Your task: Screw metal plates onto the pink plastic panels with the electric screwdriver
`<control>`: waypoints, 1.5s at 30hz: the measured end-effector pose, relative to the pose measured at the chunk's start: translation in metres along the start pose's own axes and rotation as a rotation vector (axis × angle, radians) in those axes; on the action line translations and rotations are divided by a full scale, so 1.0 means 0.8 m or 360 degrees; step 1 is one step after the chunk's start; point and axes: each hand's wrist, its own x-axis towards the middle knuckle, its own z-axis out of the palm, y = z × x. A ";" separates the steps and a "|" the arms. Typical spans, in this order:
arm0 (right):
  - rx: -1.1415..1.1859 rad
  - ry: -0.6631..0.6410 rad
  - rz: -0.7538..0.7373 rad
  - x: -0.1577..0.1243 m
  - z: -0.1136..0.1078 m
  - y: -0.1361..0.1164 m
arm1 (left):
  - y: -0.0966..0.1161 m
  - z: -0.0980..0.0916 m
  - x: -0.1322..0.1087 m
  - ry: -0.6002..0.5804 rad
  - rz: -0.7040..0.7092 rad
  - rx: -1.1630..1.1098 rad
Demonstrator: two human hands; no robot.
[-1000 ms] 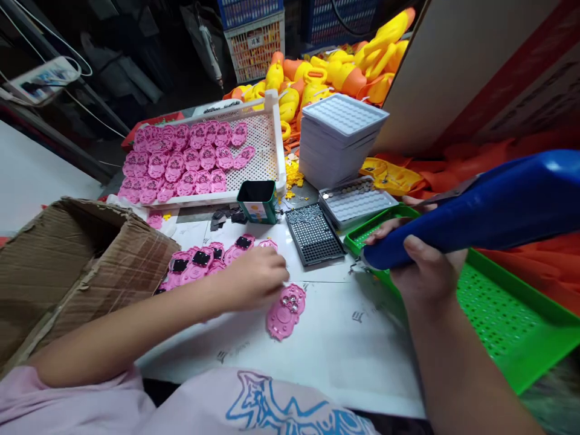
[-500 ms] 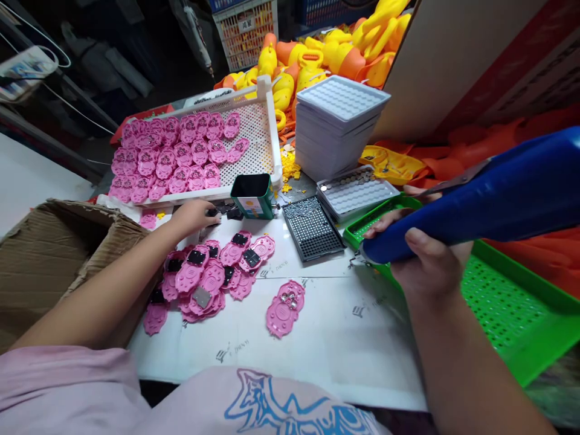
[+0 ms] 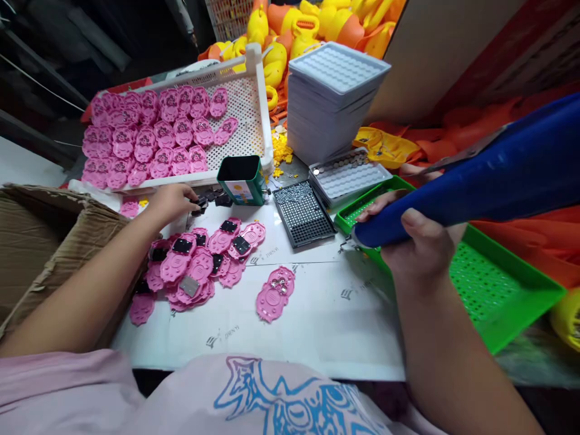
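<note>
My right hand point(image 3: 419, 248) is wrapped round a large blue power tool point(image 3: 471, 181), its tip pointing left over the white table sheet. My left hand point(image 3: 174, 201) reaches to a small heap of black parts point(image 3: 212, 198) beside a green tin cup point(image 3: 241, 179), its fingers curled and pinching at one of them. Just below that hand lies a pile of pink toy shells point(image 3: 199, 263), some with black pieces set in them. One pink shell point(image 3: 275, 293) lies alone at the middle of the sheet, with small metal bits on it.
A white perforated crate point(image 3: 247, 109) holds rows of pink shells. A stack of grey trays point(image 3: 333, 96), a black screw tray point(image 3: 302, 212), a green perforated tray point(image 3: 493, 284), a cardboard box point(image 3: 40, 241) at left, and yellow and orange toys behind.
My left hand left the single pink shell, moved up-left to the black parts by the cup and now pinches at them. The view has tilted downward. The tool hand stayed put.
</note>
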 end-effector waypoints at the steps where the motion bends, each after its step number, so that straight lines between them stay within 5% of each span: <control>1: 0.0000 0.0006 -0.0001 0.000 0.000 0.000 | 0.001 -0.004 -0.006 0.0033 -0.0003 0.0021; 7: -0.0018 0.0110 0.0052 -0.001 0.006 -0.005 | 0.027 -0.021 -0.085 0.0303 0.0102 0.0058; 14: -0.0096 0.0072 0.0092 -0.005 0.011 -0.010 | 0.070 0.008 -0.167 0.0624 0.0445 -0.0474; 19: -0.0050 0.0070 0.0074 -0.006 0.011 -0.005 | 0.092 0.028 -0.178 0.0501 0.0797 -0.0708; 27: -0.0076 0.0045 0.0057 -0.005 0.012 -0.004 | 0.131 0.079 -0.178 -0.0039 0.1507 -0.0734; 36: -0.0022 0.0029 -0.0043 -0.003 0.008 0.002 | 0.132 0.103 -0.175 -0.0133 0.1554 -0.0701; 45: 0.0007 -0.0187 -0.0103 -0.008 0.011 -0.011 | 0.151 0.134 -0.193 0.0250 0.1396 -0.0808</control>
